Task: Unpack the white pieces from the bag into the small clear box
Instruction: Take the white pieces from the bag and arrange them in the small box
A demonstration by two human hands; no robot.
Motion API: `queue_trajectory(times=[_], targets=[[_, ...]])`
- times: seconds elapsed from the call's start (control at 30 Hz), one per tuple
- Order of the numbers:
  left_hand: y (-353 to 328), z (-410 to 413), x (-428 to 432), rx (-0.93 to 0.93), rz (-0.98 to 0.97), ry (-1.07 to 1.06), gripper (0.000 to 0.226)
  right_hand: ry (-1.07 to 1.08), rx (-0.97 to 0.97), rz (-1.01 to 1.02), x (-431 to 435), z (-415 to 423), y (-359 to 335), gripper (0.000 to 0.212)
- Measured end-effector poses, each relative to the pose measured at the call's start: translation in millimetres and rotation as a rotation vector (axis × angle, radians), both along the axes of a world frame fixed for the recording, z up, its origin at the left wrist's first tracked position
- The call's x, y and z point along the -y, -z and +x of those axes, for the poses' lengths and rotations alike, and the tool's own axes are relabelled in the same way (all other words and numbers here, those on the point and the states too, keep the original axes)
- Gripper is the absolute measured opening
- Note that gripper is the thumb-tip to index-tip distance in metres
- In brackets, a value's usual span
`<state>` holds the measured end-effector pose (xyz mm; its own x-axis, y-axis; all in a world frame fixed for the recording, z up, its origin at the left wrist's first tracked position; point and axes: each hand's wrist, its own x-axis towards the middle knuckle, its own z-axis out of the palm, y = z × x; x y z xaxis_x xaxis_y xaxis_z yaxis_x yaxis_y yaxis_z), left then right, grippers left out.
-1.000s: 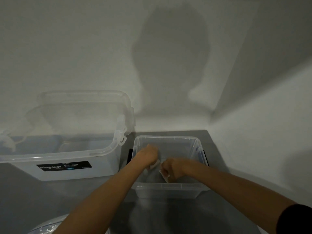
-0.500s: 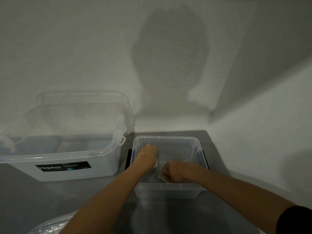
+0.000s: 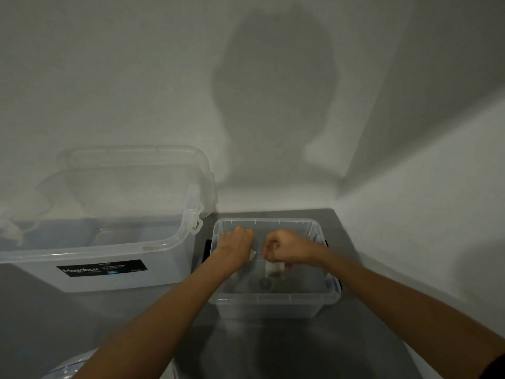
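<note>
Since a moment ago my hands have gone deeper into the small clear plastic box [image 3: 273,298] and drawn apart. My left hand [image 3: 235,247] is curled, pinching a small white scrap [image 3: 253,254]. My right hand [image 3: 284,248] is clenched on a white piece [image 3: 273,269] that hangs beneath it inside the box. A large clear plastic tub with a black label [image 3: 109,269] stands just to the left on the grey tabletop [image 3: 273,346].

1 lg clear box [image 3: 109,277], 1 sm clear box [image 3: 276,299], 2 hands: left hand [image 3: 235,246], right hand [image 3: 284,248], 2 white pcs [image 3: 274,268] [image 3: 253,254]
</note>
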<state>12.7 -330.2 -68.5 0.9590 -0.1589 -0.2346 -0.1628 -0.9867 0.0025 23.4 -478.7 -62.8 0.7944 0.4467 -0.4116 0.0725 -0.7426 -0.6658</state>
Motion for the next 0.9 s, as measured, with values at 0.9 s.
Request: queue_trajectory(times=[0.9], targets=[[5.8,-6.7,4.3,0.144,0.154,-0.014,0.030,0.040,0.367,-0.265,-46.3,13.7,47.2,0.020]])
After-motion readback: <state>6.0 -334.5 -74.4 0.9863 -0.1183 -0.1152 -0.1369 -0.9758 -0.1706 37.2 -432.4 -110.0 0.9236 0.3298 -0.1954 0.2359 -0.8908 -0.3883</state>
